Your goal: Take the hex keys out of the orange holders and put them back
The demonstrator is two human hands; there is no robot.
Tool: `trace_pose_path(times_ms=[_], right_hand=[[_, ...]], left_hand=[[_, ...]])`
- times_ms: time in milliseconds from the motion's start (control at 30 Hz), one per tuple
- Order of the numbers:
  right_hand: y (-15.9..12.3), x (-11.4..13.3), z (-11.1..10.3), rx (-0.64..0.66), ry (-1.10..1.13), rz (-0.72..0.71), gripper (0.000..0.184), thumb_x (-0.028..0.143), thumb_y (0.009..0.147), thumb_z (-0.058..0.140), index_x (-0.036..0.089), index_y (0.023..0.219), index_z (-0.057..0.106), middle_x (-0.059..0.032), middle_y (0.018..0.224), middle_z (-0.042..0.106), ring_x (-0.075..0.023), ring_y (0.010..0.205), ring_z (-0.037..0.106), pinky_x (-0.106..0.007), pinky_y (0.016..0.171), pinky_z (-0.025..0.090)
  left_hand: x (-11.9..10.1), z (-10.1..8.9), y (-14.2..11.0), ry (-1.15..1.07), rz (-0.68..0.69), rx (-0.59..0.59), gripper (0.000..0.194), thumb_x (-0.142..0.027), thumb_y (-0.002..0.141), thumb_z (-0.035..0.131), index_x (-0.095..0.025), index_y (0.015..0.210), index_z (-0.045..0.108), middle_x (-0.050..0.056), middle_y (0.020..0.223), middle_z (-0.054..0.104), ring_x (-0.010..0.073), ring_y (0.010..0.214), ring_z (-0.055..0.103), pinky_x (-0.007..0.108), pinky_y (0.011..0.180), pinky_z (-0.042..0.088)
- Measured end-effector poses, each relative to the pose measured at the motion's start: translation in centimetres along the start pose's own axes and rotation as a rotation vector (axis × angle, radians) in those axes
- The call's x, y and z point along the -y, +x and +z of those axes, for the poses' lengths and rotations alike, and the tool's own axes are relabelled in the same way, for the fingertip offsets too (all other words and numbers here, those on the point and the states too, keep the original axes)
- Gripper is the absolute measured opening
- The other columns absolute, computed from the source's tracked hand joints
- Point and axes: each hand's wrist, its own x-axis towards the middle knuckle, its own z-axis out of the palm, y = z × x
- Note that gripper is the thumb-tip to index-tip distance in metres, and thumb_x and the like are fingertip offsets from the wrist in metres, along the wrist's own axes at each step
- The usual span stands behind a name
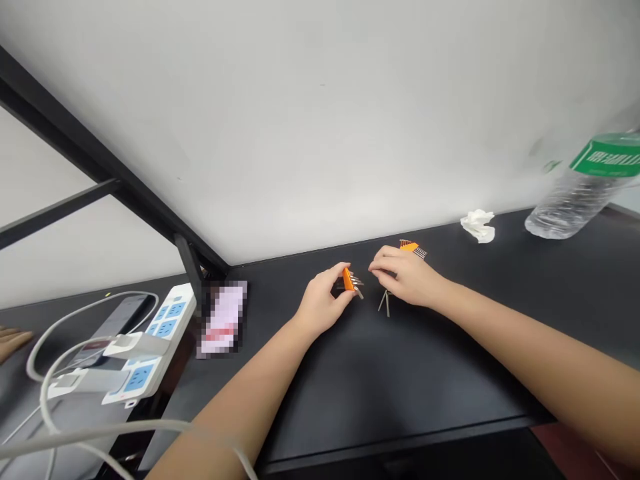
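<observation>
Orange hex key holder (pixel 349 278) is pinched in left hand (pixel 320 303) fingers, steadied on counter (pixel 400 373); right hand (pixel 407 277) fingers pinch loose hex keys (pixel 386 301).

Orange hex-key holder (pixel 349 278) with steel keys fanned out, two loose keys (pixel 385 302) just beside, second orange set (pixel 413 248) behind.

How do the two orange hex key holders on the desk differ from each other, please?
The nearer orange holder is gripped in the left hand, while the farther orange holder lies on the black desk behind the right hand, unheld. The nearer one shows whole; the farther one is partly hidden by that hand. Both are orange with metal keys sticking out.
</observation>
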Motion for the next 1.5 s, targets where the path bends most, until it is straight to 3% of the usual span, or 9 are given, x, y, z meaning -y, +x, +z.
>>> trace_pose_path(times_ms=[133, 200, 333, 533, 633, 833, 967, 1500], right_hand=[[-0.1, -1.4, -1.6, 0.331, -0.052, 0.098, 0.016, 0.014, 0.086, 0.063, 0.021, 0.092, 0.076, -0.0057, 0.097, 0.067, -0.0180, 0.079, 0.065, -0.032, 0.072, 0.052], [-0.1, -2.0, -1.7, 0.423, -0.045, 0.124, 0.016, 0.014, 0.084, 0.064, 0.021, 0.092, 0.076, -0.0058, 0.099, 0.067, -0.0185, 0.080, 0.066, -0.031, 0.073, 0.051], [0.1, -2.4, -1.3, 0.482, -0.058, 0.149, 0.017, 0.010, 0.085, 0.061, 0.021, 0.088, 0.074, -0.0057, 0.099, 0.066, -0.0188, 0.084, 0.065, -0.030, 0.075, 0.050], [0.3, -1.8, -1.5, 0.581, -0.240, 0.360, 0.008, 0.014, 0.076, 0.065, 0.020, 0.075, 0.060, -0.0054, 0.092, 0.063, -0.0170, 0.070, 0.058, -0.027, 0.058, 0.039], [0.2, -1.4, -1.5, 0.502, -0.223, 0.349, 0.011, 0.015, 0.075, 0.063, 0.021, 0.075, 0.054, -0.0035, 0.086, 0.063, -0.0163, 0.068, 0.056, -0.027, 0.055, 0.035], [0.4, 0.0, -1.0, 0.047, 0.071, 0.147, 0.010, 0.011, 0.083, 0.056, 0.021, 0.080, 0.053, -0.0003, 0.078, 0.061, -0.0144, 0.067, 0.056, -0.026, 0.064, 0.043], [0.4, 0.7, -0.3, -0.157, 0.059, 0.137, 0.012, 0.010, 0.083, 0.057, 0.021, 0.080, 0.054, -0.0001, 0.076, 0.060, -0.0148, 0.066, 0.056, -0.027, 0.063, 0.044], [0.0, 1.1, 0.8, -0.212, -0.281, -0.056, 0.019, 0.008, 0.093, 0.047, 0.020, 0.079, 0.048, -0.0022, 0.078, 0.052, -0.0154, 0.067, 0.048, -0.029, 0.060, 0.037]], left_hand=[[0.1, 0.1, 0.0, -0.023, -0.032, 0.013, 0.050, -0.021, 0.085, 0.070, -0.022, 0.134, 0.059, 0.005, 0.117, 0.074, 0.0211, 0.111, 0.071, 0.036, 0.101, 0.057], [0.0, 0.1, 0.1, -0.017, -0.033, 0.027, 0.050, -0.022, 0.086, 0.069, -0.022, 0.134, 0.058, 0.005, 0.116, 0.074, 0.0215, 0.111, 0.071, 0.037, 0.100, 0.057], [-0.1, 0.0, 0.1, -0.006, -0.039, 0.032, 0.050, -0.022, 0.085, 0.070, -0.022, 0.133, 0.059, 0.005, 0.114, 0.074, 0.0217, 0.110, 0.071, 0.037, 0.099, 0.057], [0.1, 0.1, 0.1, -0.008, -0.026, 0.037, 0.051, -0.020, 0.085, 0.069, -0.022, 0.134, 0.059, 0.004, 0.115, 0.074, 0.0213, 0.110, 0.071, 0.037, 0.100, 0.057], [0.3, 0.2, 0.1, -0.001, -0.029, 0.043, 0.051, -0.021, 0.085, 0.070, -0.023, 0.135, 0.059, 0.004, 0.115, 0.074, 0.0214, 0.110, 0.070, 0.037, 0.099, 0.057], [0.4, 0.2, 0.1, -0.004, -0.024, 0.023, 0.051, -0.023, 0.084, 0.074, -0.023, 0.132, 0.061, 0.004, 0.106, 0.073, 0.0195, 0.098, 0.072, 0.035, 0.093, 0.059], [0.3, 0.1, 0.2, -0.012, -0.002, 0.044, 0.049, -0.025, 0.086, 0.073, -0.022, 0.133, 0.060, 0.004, 0.107, 0.073, 0.0191, 0.097, 0.071, 0.034, 0.090, 0.059], [0.2, 0.1, 0.1, 0.038, 0.062, 0.098, 0.050, -0.030, 0.088, 0.072, -0.022, 0.136, 0.058, 0.006, 0.117, 0.073, 0.0211, 0.099, 0.070, 0.035, 0.089, 0.057]])
